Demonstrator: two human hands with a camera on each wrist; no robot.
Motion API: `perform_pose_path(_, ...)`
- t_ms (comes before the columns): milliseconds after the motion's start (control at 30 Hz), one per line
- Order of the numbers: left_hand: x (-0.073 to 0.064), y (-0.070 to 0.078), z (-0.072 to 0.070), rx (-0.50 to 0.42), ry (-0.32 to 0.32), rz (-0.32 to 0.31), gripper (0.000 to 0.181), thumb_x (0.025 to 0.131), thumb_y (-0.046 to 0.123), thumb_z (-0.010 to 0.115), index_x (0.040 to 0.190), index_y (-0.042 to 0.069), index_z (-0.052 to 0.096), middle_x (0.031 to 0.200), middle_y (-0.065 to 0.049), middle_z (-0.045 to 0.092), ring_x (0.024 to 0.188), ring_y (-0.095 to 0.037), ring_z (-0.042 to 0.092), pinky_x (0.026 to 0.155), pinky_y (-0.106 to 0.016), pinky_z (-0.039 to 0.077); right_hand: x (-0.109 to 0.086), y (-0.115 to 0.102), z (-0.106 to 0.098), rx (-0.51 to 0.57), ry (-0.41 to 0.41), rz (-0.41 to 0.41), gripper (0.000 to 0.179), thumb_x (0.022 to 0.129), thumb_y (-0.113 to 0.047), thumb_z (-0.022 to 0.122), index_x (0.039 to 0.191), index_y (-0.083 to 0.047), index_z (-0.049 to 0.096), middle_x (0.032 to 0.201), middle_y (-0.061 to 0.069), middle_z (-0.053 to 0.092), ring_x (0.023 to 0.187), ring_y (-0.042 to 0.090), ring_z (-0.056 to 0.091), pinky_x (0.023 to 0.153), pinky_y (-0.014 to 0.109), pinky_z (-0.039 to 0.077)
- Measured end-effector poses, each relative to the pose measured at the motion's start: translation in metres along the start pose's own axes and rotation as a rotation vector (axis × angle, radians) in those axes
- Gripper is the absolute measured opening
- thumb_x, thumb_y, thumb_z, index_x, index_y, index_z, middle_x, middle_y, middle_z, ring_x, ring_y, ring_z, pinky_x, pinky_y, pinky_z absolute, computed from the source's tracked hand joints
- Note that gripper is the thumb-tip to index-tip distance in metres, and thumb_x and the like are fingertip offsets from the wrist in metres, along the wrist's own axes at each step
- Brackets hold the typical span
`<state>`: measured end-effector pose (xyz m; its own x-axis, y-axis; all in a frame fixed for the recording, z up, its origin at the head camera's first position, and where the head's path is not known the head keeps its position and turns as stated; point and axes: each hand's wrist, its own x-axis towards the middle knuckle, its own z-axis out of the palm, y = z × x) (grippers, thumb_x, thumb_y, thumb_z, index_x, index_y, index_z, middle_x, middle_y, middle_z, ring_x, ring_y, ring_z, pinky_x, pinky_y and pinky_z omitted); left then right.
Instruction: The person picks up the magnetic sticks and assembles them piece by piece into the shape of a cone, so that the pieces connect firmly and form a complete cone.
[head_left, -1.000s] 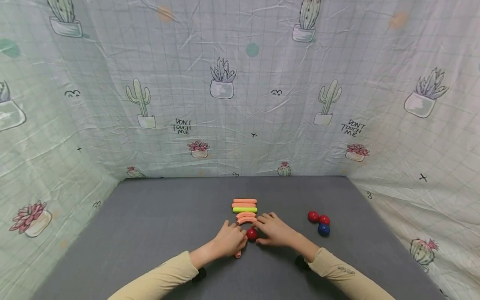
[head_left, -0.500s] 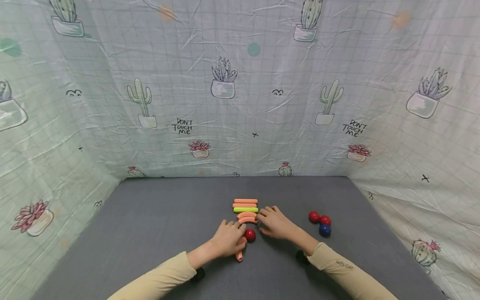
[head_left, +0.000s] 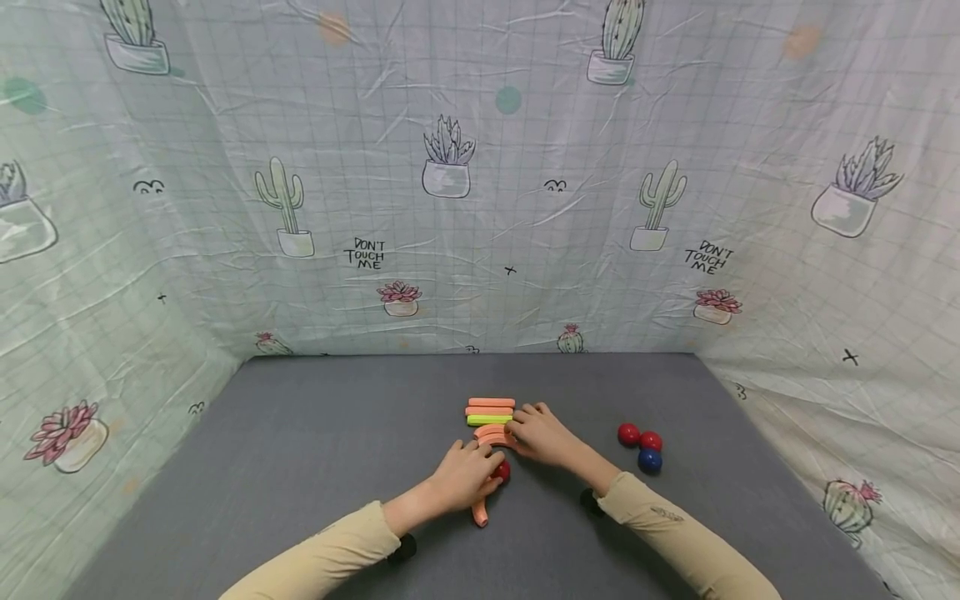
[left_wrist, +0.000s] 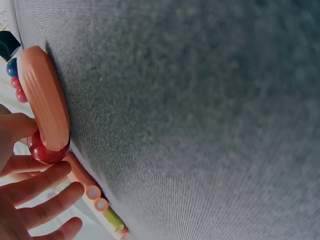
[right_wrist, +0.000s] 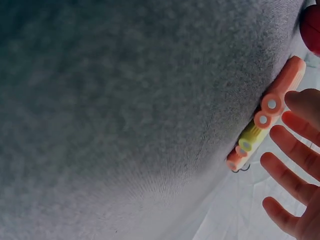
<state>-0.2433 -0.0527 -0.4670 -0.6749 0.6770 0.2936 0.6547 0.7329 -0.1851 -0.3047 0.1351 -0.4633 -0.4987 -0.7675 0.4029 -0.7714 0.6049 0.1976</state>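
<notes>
Red and shiny, a round ball [head_left: 504, 472] sat on the dark grey cloth-like worktop [head_left: 337, 450], and my left hand [head_left: 463, 477] pinched it between thumb and finger. A long orange rod [head_left: 480, 514] lay by that hand, with one end poking out toward me. My right hand [head_left: 543, 437] was loose, its fingers spread and nearly straight, at the right end of two curved orange rods [head_left: 491, 430]; I couldn't tell if it touched them. Just past those lay a bright yellow-green rod [head_left: 489, 420], then two straight orange rods [head_left: 491, 402]. Well off to the right, two more red balls [head_left: 628, 434] and a dark blue ball [head_left: 650, 461] sat close together.
</notes>
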Motion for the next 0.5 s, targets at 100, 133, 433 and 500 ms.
perform_pose_path(100,0.0000,-0.0012,0.0008,-0.001,-0.018,-0.012,0.021,0.083,0.039,0.059,0.093,0.021,0.058,0.080,0.005,0.054,0.071,-0.012,0.049,0.057,-0.026,0.030,0.0026,-0.0015,-0.0003,-0.004,-0.024,0.003,0.006,0.081,-0.023,0.064,0.083,-0.018,0.062,0.074,-0.005,0.058,0.073,0.013,0.050,0.071,0.034,0.039)
perform_pose_path(133,-0.0001,-0.0016,0.0008,0.001,-0.021,-0.015,0.022,0.082,0.039,0.060,0.093,0.021,0.058,0.081,0.004,0.055,0.072,-0.012,0.049,0.058,-0.026,0.031,0.0033,-0.0021,-0.0005,-0.005,-0.032,0.005,0.006,0.081,-0.024,0.064,0.083,-0.018,0.062,0.074,-0.005,0.059,0.073,0.013,0.051,0.071,0.034,0.039)
perform_pose_path(433,-0.0023,-0.0042,0.0013,0.011,-0.006,-0.033,0.029,0.080,0.041,0.062,0.097,0.018,0.054,0.089,0.002,0.056,0.081,-0.015,0.053,0.060,-0.027,0.034,0.0069,-0.0076,0.0002,-0.048,-0.125,0.066,0.013,0.082,-0.031,0.062,0.086,-0.019,0.060,0.071,-0.003,0.061,0.074,0.016,0.055,0.075,0.037,0.041)
perform_pose_path(500,-0.0028,-0.0046,0.0005,0.004,-0.015,-0.035,0.029,0.081,0.040,0.062,0.100,0.019,0.055,0.088,0.001,0.056,0.081,-0.015,0.053,0.061,-0.028,0.036,0.0067,-0.0085,-0.0004,-0.052,-0.163,0.090,0.013,0.082,-0.030,0.063,0.087,-0.018,0.058,0.070,-0.001,0.059,0.073,0.017,0.055,0.074,0.037,0.041)
